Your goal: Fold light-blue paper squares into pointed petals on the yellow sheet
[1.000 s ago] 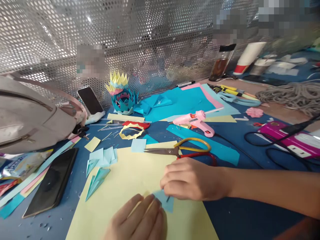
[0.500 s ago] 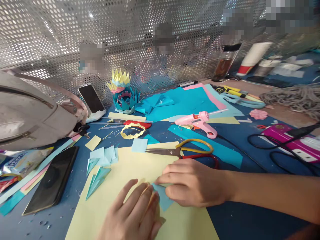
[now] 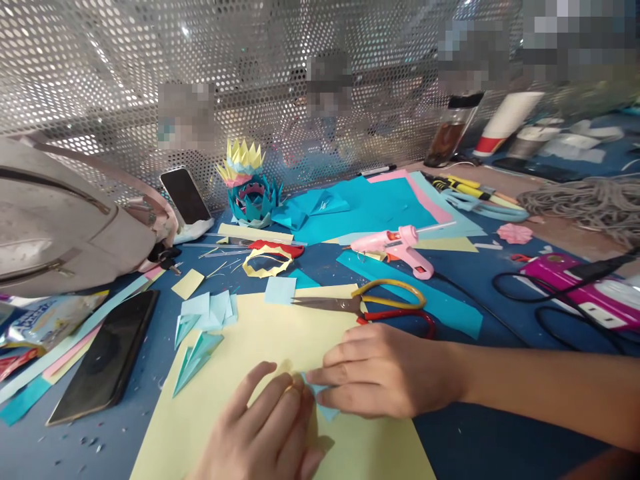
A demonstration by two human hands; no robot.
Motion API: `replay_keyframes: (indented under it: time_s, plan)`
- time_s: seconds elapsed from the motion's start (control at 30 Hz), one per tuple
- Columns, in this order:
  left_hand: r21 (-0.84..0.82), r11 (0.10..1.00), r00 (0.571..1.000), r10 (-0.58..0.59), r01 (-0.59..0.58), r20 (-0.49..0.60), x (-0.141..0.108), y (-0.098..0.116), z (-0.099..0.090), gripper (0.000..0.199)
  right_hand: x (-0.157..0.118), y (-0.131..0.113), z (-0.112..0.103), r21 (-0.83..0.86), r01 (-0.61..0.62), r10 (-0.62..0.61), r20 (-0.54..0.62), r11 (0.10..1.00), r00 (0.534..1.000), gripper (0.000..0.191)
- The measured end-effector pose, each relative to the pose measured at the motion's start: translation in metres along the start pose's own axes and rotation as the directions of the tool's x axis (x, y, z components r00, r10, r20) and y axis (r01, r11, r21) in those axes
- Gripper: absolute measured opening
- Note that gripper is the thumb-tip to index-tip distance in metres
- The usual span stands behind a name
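Observation:
A small light blue paper square (image 3: 327, 410) lies on a large pale yellow sheet (image 3: 165, 440), mostly hidden under my fingers. My left hand (image 3: 270, 423) is closed, its bent fingers pressing the paper's left edge. From the right, my right hand (image 3: 383, 373) pinches the same piece, fingers together, the thumb hidden. Beyond my right hand lie scissors (image 3: 330, 305) with one yellow and one red handle. To the upper left are folded blue paper points (image 3: 197, 363) and several loose light blue squares (image 3: 207, 310). Another blue square (image 3: 280, 290) rests near the scissor tips.
A pink glue gun (image 3: 395, 247) lies farther back, its cord trailing right to a magenta power strip (image 3: 565, 287). Behind stand a layered paper crown shape (image 3: 253, 200) and a propped phone (image 3: 185, 197). At left are a dark phone (image 3: 107, 357) and a bag (image 3: 60, 220).
My right hand's fingers have shifted slightly down over the light blue paper, so less of it shows. My left hand stays almost in place.

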State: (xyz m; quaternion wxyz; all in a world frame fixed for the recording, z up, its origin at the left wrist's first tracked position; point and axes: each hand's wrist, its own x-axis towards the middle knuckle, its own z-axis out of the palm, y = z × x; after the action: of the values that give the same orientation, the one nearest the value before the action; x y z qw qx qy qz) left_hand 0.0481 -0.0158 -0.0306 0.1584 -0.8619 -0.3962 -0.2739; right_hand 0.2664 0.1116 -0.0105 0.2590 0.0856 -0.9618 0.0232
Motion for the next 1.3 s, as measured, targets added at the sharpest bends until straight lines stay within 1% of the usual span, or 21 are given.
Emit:
replay_keyframes:
  time_s: [0.2, 0.37, 0.5, 0.8, 1.0, 1.17, 1.3]
  plan:
    - [-0.002, 1.0, 1.0, -0.004, 0.004, -0.023, 0.006, 0.0, -0.001, 0.033, -0.001, 0.0, -0.001, -0.011, 0.011, -0.01, 0.025, 1.0, 1.0, 0.026]
    - [-0.005, 1.0, 0.998, -0.009, 0.009, -0.064, 0.006, 0.002, 0.002, 0.033, 0.001, -0.003, 0.002, -0.058, 0.004, -0.005, -0.009, 0.998, 1.0, 0.025]
    - [-0.002, 1.0, 0.998, -0.002, 0.002, -0.062, 0.003, 0.002, 0.002, 0.036, 0.003, -0.007, 0.005, -0.05, -0.005, 0.004, -0.024, 0.999, 1.0, 0.024]
    - [-0.079, 0.996, 0.999, 0.034, -0.034, 0.0, 0.004, -0.006, -0.005, 0.029, 0.002, -0.008, 0.007, -0.056, -0.033, 0.032, -0.011, 0.998, 0.999, 0.021]
    - [-0.09, 0.994, 0.997, 0.06, -0.056, 0.047, -0.004, -0.014, -0.009, 0.031, 0.004, -0.008, 0.004, -0.043, -0.028, 0.028, 0.008, 0.999, 1.0, 0.025]
    - [-0.098, 0.993, 0.994, 0.079, -0.071, 0.073, -0.011, -0.016, -0.011, 0.031, 0.005, -0.008, 0.004, -0.05, -0.024, 0.025, 0.022, 0.998, 0.999, 0.03]
    - [-0.111, 0.993, 0.996, 0.054, -0.046, 0.076, -0.012, -0.017, -0.012, 0.029, 0.006, -0.008, 0.004, -0.066, 0.005, -0.004, 0.025, 0.998, 1.0, 0.031]
